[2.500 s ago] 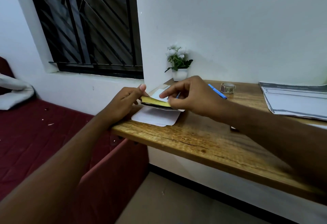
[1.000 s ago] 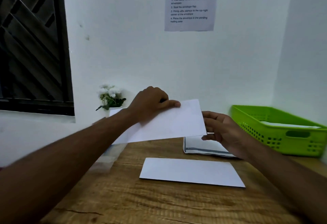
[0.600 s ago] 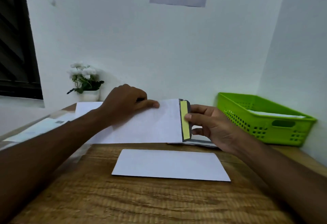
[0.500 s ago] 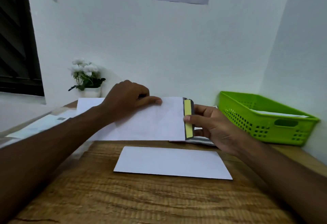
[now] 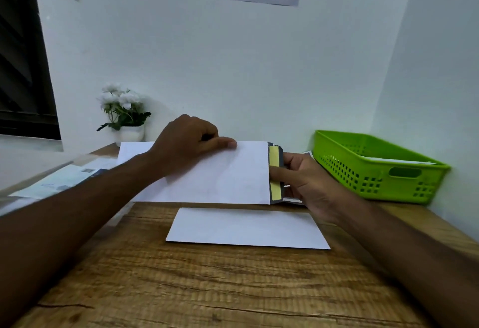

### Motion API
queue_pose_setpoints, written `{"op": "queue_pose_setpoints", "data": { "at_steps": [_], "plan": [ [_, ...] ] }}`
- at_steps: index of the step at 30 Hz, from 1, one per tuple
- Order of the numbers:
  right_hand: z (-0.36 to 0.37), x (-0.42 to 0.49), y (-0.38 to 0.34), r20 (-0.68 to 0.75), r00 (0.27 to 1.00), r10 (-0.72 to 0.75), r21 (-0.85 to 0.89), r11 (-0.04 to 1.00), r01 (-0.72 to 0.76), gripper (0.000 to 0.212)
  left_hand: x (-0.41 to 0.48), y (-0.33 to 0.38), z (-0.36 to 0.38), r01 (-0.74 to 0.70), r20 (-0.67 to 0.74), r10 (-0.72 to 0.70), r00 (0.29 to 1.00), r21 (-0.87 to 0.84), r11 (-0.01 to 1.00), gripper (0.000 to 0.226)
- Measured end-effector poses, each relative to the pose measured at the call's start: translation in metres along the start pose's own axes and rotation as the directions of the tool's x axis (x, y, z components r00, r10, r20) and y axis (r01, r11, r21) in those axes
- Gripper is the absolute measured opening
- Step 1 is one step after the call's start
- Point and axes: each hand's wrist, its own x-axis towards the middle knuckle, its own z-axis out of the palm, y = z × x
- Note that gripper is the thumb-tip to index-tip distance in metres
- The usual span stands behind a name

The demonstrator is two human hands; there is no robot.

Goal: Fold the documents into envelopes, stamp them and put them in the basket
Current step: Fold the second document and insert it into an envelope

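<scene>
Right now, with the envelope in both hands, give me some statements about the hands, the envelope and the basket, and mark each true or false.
1. The left hand grips the white envelope at its top edge. True.
2. The envelope's flap is sealed down. False: the flap is open, its yellow strip showing, pinched by the right hand.
3. The green basket holds nothing. False: a flat white item lies inside.
4. A folded white sheet lies flat on the wooden table, nearer the person than the envelope. True.
5. The potted plant stands inside the basket. False: it stands by the wall, on the far left.
</scene>
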Motion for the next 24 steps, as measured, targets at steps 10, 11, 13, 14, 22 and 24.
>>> {"op": "queue_pose_setpoints", "data": {
  "at_steps": [10,11,13,14,22,24],
  "plan": [
    [-0.001,0.004,-0.003,-0.311,0.950,0.003,-0.019,1.000,-0.010,0.003,-0.013,0.024,0.009,-0.207,0.252,0.146,0.957,0.236,0.950,0.115],
    [-0.002,0.003,-0.004,-0.322,0.947,-0.004,-0.024,1.000,-0.004,0.004,-0.015,0.025,0.014,-0.228,0.294,0.145,0.945,0.273,0.935,0.120],
    [-0.003,0.002,-0.005,-0.329,0.944,-0.014,-0.022,1.000,0.008,0.006,-0.019,0.024,0.024,-0.251,0.301,0.152,0.941,0.324,0.912,0.121],
    [-0.003,0.002,-0.005,-0.321,0.947,-0.010,-0.016,1.000,0.005,0.006,-0.020,0.024,0.026,-0.259,0.283,0.165,0.945,0.340,0.904,0.118],
    [0.003,0.000,-0.003,-0.194,0.975,0.109,-0.037,0.992,-0.118,0.024,-0.021,0.026,0.026,-0.331,0.187,0.282,0.941,0.337,0.881,0.109],
    [0.004,0.000,-0.004,-0.186,0.978,0.093,-0.034,0.994,-0.101,0.017,-0.021,0.028,0.025,-0.340,0.186,0.293,0.938,0.319,0.885,0.108]
  ]
}}
